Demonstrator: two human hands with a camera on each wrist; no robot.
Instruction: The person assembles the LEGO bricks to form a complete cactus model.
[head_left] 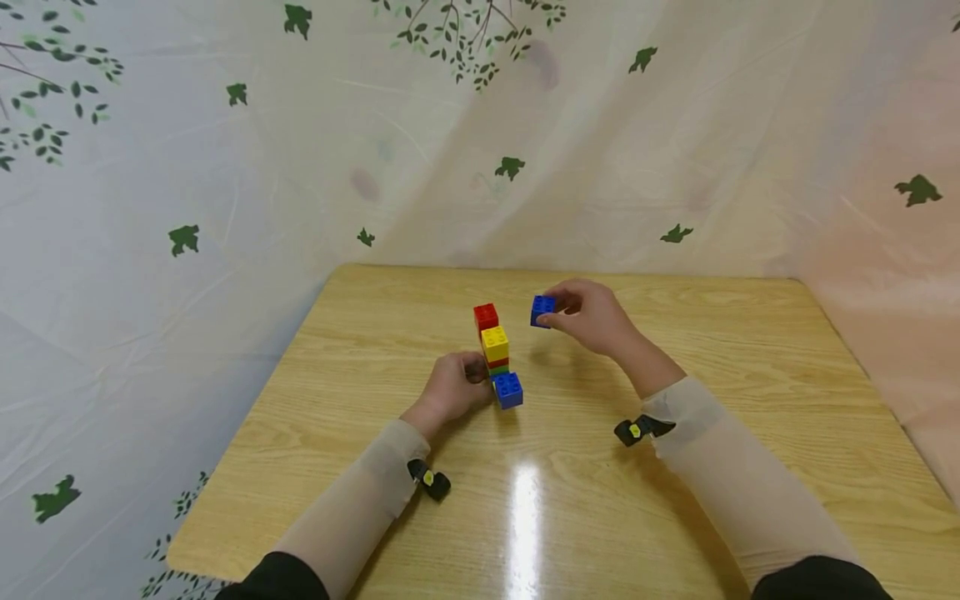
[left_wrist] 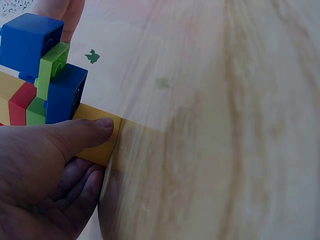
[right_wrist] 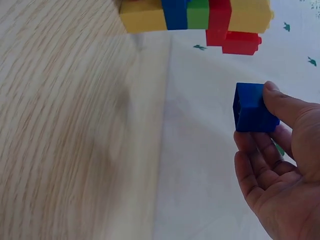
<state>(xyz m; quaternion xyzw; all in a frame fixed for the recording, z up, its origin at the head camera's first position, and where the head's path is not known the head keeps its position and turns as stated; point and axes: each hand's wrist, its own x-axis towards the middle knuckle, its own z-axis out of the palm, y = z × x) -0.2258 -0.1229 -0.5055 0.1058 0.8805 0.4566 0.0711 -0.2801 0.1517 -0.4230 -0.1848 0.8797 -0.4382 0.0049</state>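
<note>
My left hand [head_left: 452, 389] grips the foot of an upright stack of toy building bricks. In the left wrist view the thumb lies across its lowest yellow brick [left_wrist: 95, 151], with fingers curled beneath. The stack shows a yellow brick [head_left: 495, 342] on top, a red brick [head_left: 486, 316] jutting out at the far side and a blue brick [head_left: 509, 390] at the near side. A light green brick [left_wrist: 49, 80] sits in the near side branch. To the right of the stack and apart from it, my right hand [head_left: 596, 321] pinches a loose blue brick [right_wrist: 252, 107] between thumb and fingers, raised above the table.
A wooden table [head_left: 712, 400] lies beneath both hands, with a bright reflection near its front. Pale cloth [head_left: 420, 183] printed with leaves hangs behind the table and down the sides. Each forearm wears a small black wrist camera [head_left: 431, 479].
</note>
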